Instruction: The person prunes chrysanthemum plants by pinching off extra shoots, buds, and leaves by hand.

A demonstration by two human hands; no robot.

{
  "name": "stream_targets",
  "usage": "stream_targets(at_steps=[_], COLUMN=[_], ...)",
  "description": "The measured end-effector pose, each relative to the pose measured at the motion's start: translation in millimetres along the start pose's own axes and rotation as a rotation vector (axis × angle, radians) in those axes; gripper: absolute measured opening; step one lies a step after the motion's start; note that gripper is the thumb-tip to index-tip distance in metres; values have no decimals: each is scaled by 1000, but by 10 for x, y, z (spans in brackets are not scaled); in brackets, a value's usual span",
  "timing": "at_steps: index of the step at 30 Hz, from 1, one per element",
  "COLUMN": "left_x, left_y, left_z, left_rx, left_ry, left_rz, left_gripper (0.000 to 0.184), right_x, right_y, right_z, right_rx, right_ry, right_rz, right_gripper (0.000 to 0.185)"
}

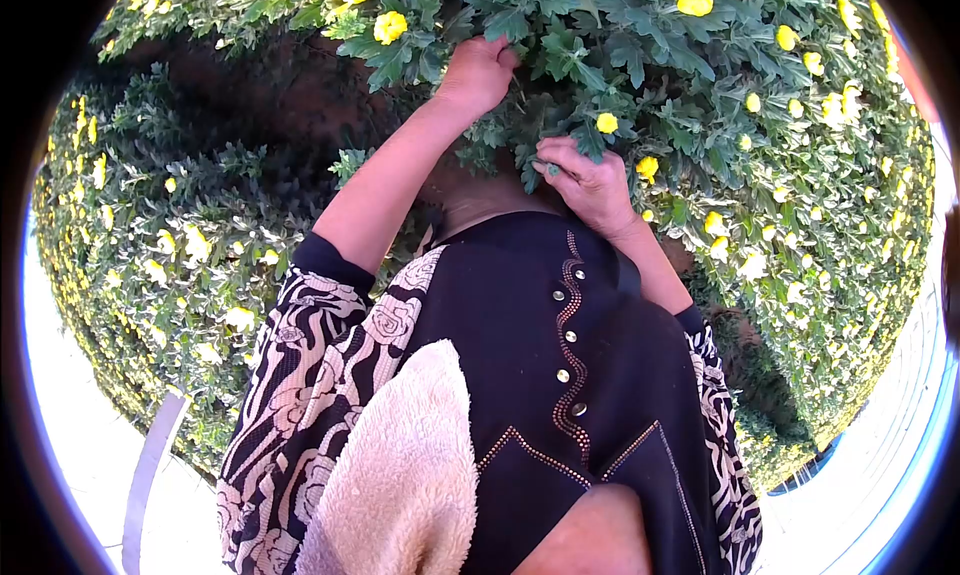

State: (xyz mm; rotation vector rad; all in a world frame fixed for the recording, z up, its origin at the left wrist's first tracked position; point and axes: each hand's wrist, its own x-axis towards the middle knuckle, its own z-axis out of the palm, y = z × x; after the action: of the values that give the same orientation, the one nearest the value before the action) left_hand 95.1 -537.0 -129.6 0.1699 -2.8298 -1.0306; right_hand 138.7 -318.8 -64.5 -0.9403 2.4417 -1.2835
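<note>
Yellow-flowered chrysanthemum plants [590, 50] fill the upper part of the head view. My left hand [478, 75] reaches in among their stems with the fingers curled closed. Leaves and shadow hide its fingertips, so what they grip does not show. Lower and to the right, my right hand [592, 183] is bent in a pinch, with a small bit of green [553, 169] between thumb and fingers. Dark lobed leaves [530, 167] hang beside those fingertips. A yellow bloom [606, 123] stands just above the right hand.
Dense flowering rows [180, 245] spread on both sides. Shaded brown soil [290, 90] shows at upper left. A pale towel [410, 465] hangs over my dark buttoned top [510, 305]. A grey strip [155, 475] stands at lower left.
</note>
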Motion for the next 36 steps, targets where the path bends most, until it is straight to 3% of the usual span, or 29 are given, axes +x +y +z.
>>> stream_targets(at_steps=[2,5,9,12,13,15,17,19,20,25,27,29,33,35,36], left_x=[-75,-277,-642,-941,-1045,-1184,-1202,-1238,-1236,-1197,-1185,-1190,-1306,-1336,-1336], left_y=[301,418,306,89,40,-4,141,156,120,60,59,91,80,136,167], left_z=[-322,-949,-1542,-1463,-1397,-1087,-887,-551,-393,-182,-187,-258,-189,-181,-159], left_rx=[-816,-783,-826,-744,-697,-719,-528,-542,-544,-652,-693,-866,-927,-865,-882], left_ry=[-171,-183,-80,-165,-234,-231,-186,-53,74,185,214,168,170,62,83], left_rz=[-419,-291,-481,-525,-572,-632,-516,-471,-414,-417,-377,-572,-497,-445,-408], left_gripper=[19,17,13,8,9,19,26,29,32,21,18,14,12,11,8], right_x=[10,62,121,294,332,533,566,662,714,752,761,844,928,954,937], right_y=[-41,-45,-32,-46,5,118,215,179,97,391,453,473,795,798,788], right_z=[-19,-40,-61,-48,51,96,341,396,409,662,684,665,717,662,678], right_rx=[32,21,71,568,835,654,693,119,74,144,293,368,279,-532,-537], right_ry=[-86,-215,-342,-551,-500,-588,-485,-520,-487,-411,-391,-380,-324,-436,-280], right_rz=[26,37,16,367,474,554,517,285,292,315,483,555,792,310,210], right_gripper=[21,21,29,46,47,49,45,42,41,34,24,21,23,26,21])
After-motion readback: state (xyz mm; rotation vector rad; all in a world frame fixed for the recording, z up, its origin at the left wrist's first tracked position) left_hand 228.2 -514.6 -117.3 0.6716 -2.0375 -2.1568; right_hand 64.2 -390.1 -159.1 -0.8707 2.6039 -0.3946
